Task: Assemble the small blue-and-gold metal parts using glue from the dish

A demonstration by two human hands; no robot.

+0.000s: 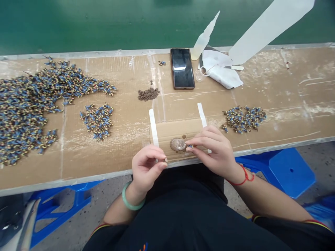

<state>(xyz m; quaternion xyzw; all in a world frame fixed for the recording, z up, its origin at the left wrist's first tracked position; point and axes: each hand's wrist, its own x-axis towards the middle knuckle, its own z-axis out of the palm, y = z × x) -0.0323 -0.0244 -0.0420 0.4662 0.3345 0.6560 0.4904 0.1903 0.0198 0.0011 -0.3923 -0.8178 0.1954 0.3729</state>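
The small, round, see-through dish (178, 144) rests on the brown corrugated cardboard pad (170, 127), right in front of the person. Just at the dish's right edge, the right hand (216, 148) has thumb and forefinger pinched on a tiny blue-and-yellow figure (190, 146), which the fingertips partly cover. Near the dish's left side and a little closer to the body, the left hand (149, 165) is curled, its thumb and forefinger tips almost meeting; whether they grip anything I cannot tell.

Beyond the dish and to its left lies a pile of small, round brown discs (148, 94). Farther beyond it is a flat black rectangular phone (182, 68). Well to the dish's right is a loose cluster of blue-and-yellow figures (244, 119); well to its left spreads a much larger blue-and-yellow heap of figures (34, 101)
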